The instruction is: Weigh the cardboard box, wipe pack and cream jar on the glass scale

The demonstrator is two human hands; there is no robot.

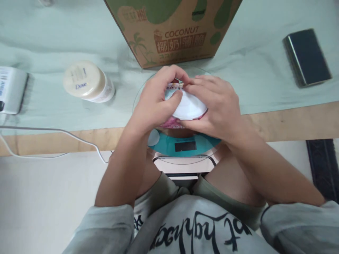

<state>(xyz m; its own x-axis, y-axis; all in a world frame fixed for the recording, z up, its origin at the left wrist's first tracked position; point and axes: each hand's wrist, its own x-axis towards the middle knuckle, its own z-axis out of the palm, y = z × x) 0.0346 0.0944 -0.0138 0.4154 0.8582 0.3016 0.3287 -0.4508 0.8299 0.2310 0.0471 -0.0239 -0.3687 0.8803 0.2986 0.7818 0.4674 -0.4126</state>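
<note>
Both of my hands hold a small round container with a white lid (188, 106) and a pink patterned side. My left hand (156, 102) grips its left side, thumb on the lid. My right hand (214, 106) covers its right side, fingers reaching to the far edge where a colourful label strip shows. The container is held over a round teal glass scale (169, 144) with a dark display, lying at the table's near edge.
A brown cardboard box (172, 31) printed "COCONUT" stands just behind the scale. A cream Dove jar (86, 82) lies at the left, a white device (10, 90) with a white cable (66, 134) further left. A dark phone (307, 56) lies far right.
</note>
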